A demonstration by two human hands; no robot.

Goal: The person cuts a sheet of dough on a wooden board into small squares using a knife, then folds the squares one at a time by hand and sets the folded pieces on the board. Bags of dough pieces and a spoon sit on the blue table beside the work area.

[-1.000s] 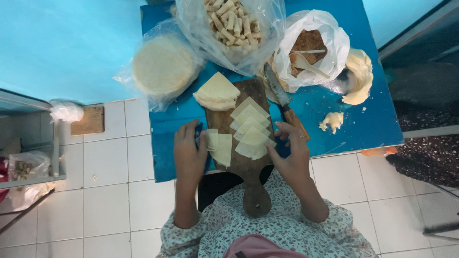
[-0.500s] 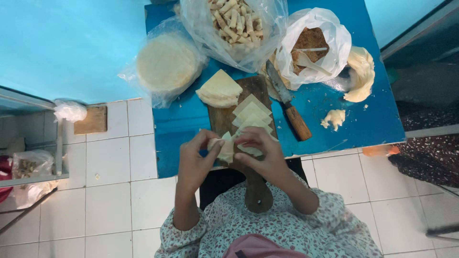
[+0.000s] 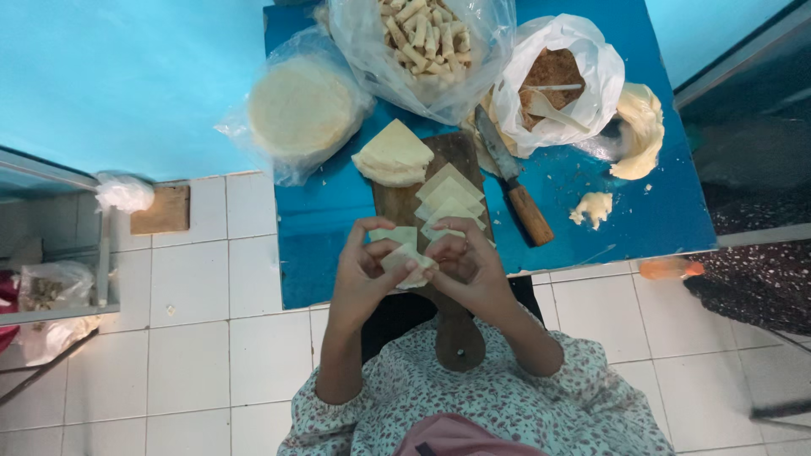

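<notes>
My left hand (image 3: 361, 272) and my right hand (image 3: 470, 266) meet over the near end of a wooden cutting board (image 3: 460, 338), both pinching one pale wedge of pastry sheet (image 3: 406, 261) that is being folded between the fingers. Further up the board lie overlapping cut pastry wedges (image 3: 449, 198), and a thicker stack of quarter-round sheets (image 3: 393, 155) sits at its far end. The board rests on a blue table (image 3: 329, 219).
A wooden-handled knife (image 3: 517, 181) lies right of the board. At the back stand a bag of round sheets (image 3: 300, 110), a clear bag of rolled pastries (image 3: 422, 38) and a white bag of brown filling (image 3: 553, 80) holding a spoon. Dough scraps (image 3: 591, 207) lie at right. White floor tiles spread below.
My hands have come together from the sides of the board, lifted one pastry wedge off it and drawn it toward me while folding it.
</notes>
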